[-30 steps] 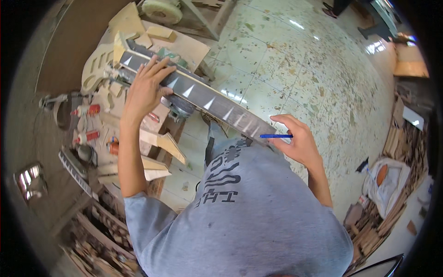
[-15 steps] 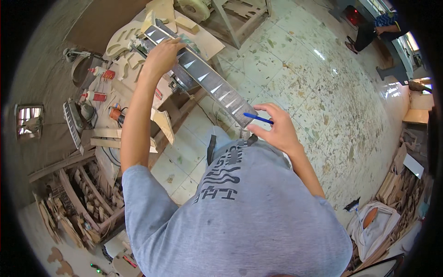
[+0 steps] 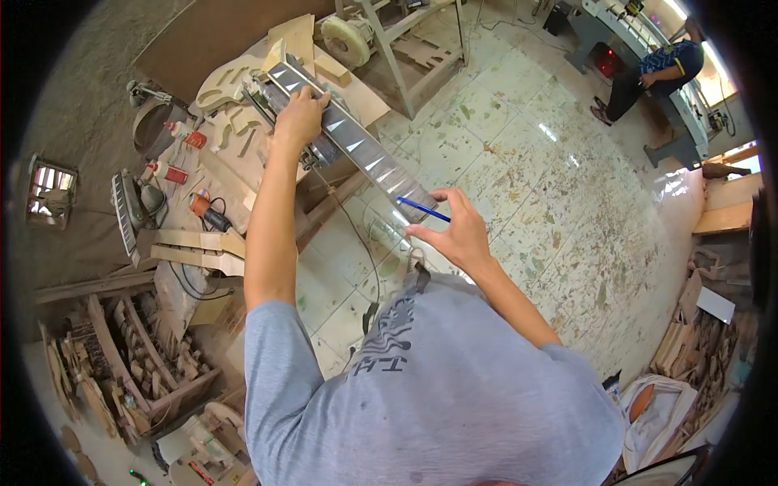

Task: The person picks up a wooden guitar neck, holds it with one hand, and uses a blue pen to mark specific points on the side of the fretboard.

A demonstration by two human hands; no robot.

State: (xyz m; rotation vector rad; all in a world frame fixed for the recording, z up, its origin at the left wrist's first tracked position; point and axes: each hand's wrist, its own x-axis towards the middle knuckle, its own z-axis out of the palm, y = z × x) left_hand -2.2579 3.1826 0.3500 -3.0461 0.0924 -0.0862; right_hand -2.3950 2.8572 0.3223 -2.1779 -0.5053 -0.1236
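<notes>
A dark guitar fretboard [image 3: 354, 134] with pale triangular inlays slants from the workbench toward my body. My left hand [image 3: 300, 121] is closed over its far part, the fingers across the top face. At the near end is my right hand [image 3: 460, 231], thumb and forefinger on either side of the board's end. That hand holds a blue pen [image 3: 425, 210], which lies slantwise over the last inlays. Whether the right fingertips touch the wood I cannot tell. Under the far part sits a metal machine [image 3: 322, 150], partly hidden by my left hand and the board.
On the workbench [image 3: 231, 166] lie curved wood pieces, two red-and-white bottles [image 3: 168, 172] and an orange-and-black power tool [image 3: 209, 211]. A crate of wood scraps [image 3: 154, 348] stands at lower left. Beyond the littered tile floor, a person [image 3: 668, 69] is beside a grey machine [image 3: 685, 134].
The whole view has shifted a little, bringing more of the far room into sight. Both hands keep their places on the fretboard, whose near end now appears slightly farther left.
</notes>
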